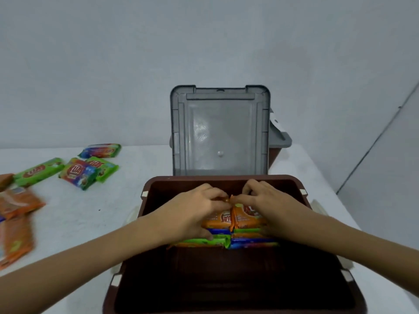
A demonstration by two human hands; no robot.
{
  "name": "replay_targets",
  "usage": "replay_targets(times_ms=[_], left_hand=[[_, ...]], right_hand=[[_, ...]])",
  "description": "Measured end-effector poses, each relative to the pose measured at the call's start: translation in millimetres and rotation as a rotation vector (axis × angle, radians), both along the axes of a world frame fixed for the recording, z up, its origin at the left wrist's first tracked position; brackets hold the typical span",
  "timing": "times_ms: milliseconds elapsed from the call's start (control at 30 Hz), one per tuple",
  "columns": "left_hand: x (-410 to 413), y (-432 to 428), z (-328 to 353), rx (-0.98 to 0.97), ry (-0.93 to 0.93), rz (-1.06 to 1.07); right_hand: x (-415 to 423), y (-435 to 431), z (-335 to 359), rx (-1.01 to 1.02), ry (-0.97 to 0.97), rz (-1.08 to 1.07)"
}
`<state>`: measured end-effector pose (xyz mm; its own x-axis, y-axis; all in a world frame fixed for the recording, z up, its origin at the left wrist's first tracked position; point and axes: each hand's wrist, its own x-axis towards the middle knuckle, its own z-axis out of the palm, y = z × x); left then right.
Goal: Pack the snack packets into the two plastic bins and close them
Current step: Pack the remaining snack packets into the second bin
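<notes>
A brown plastic bin (136, 288) stands open in front of me, its grey lid (220, 130) propped upright behind it. Two stacks of snack packets (240, 242) fill its far half, orange packets on top, green and blue ones below. My left hand (195, 211) presses on the left orange packet (218, 219) and my right hand (269, 207) on the right orange packet (246, 217), fingertips meeting at the seam between them. A second brown bin (275, 156) with a grey lid shows partly behind the open lid.
Loose packets lie on the white table (86, 214) at left: green and blue ones (88, 168) further back, orange ones (15, 214) near the left edge. A pale wall stands behind. The table's right edge runs close to the bin.
</notes>
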<state>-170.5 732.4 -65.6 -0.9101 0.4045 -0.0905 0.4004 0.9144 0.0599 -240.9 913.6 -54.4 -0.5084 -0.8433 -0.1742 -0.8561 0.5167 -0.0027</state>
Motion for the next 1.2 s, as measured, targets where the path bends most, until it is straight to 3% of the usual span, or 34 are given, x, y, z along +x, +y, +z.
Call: replay_targets(times_ms=[133,400,533,767,1033,1200], left_hand=[[-1,3,-7,-0.029,0.063,0.053],[7,-6,-15,-0.017,0.177,0.033],[5,-7,-12,-0.020,0.152,0.042],[2,-7,-12,-0.045,0.208,0.046],[5,4,-37,-0.183,0.335,0.046],[-3,1,-35,-0.202,0.289,0.067]], right_hand=[[1,-9,-7,-0.003,0.077,0.022],[8,2,-11,-0.037,0.045,0.004],[9,3,-13,-0.052,0.065,-0.026],[3,0,-35,-0.194,0.318,0.011],[2,-3,-39,-0.242,0.340,-0.022],[13,1,-28,-0.251,0.374,-0.013]])
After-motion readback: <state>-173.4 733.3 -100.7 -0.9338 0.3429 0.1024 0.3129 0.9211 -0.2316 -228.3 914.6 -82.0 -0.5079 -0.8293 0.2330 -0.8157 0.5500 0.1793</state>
